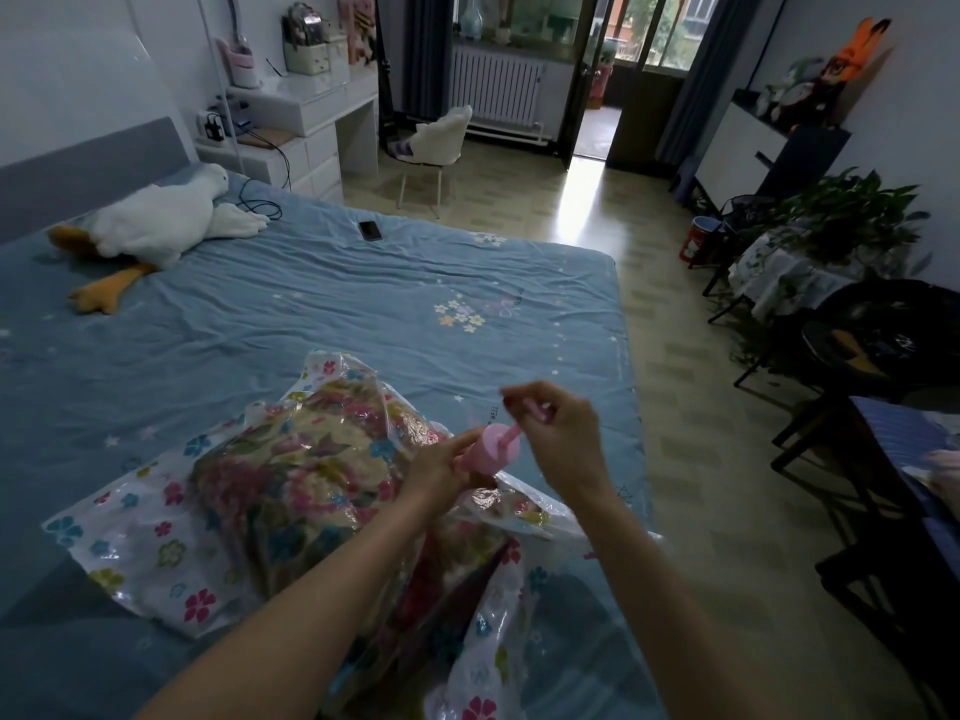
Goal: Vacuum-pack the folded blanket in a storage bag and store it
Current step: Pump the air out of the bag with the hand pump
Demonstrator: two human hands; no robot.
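1 bagged blanket (291, 475), 1 pink pump (496, 449), L hand (441, 467) on barrel, R hand (558, 433) on handle

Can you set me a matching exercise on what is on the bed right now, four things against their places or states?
Things:
1. pink hand pump
2. floral blanket
3. plush goose
4. phone

Places or states:
A. lying flat, dark screen up, near the bed's far edge
B. sealed inside the clear flower-print storage bag
C. body gripped by the left hand, plunger handle pulled by the right hand
D. sprawled near the headboard, orange feet toward the camera

Pairs: 1-C, 2-B, 3-D, 4-A
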